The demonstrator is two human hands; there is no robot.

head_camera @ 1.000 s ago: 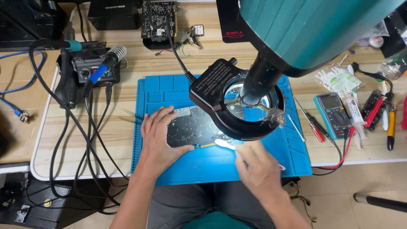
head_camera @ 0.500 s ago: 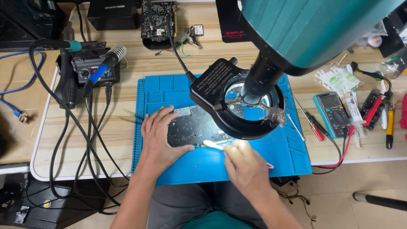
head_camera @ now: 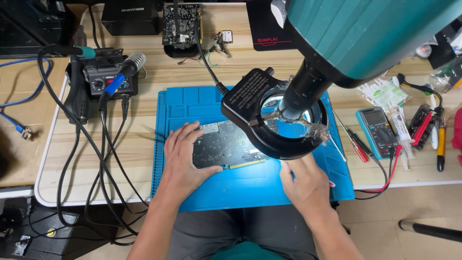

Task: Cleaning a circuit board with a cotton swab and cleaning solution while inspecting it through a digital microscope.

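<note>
A dark circuit board (head_camera: 226, 149) lies flat near the middle of the blue work mat (head_camera: 192, 103), which covers the front centre of the wooden bench (head_camera: 159, 72). The left hand (head_camera: 184, 156) rests palm-down on the board's left end, fingers loosely spread and the thumb hooked along its front edge. The right hand (head_camera: 304, 182) sits on the mat near its front right corner, just beside the board's right end, fingers curled around a thin white stick (head_camera: 332, 183) whose reddish tip pokes out past the knuckles. A black ring light (head_camera: 250, 108) under the teal microscope head (head_camera: 375, 33) hangs over the board's right half and hides that part. Toward the bench's left edge stands a soldering station (head_camera: 108, 79) with looping black cables; near the right edge lie a multimeter (head_camera: 378, 125) and a red-handled screwdriver (head_camera: 353, 142).
</note>
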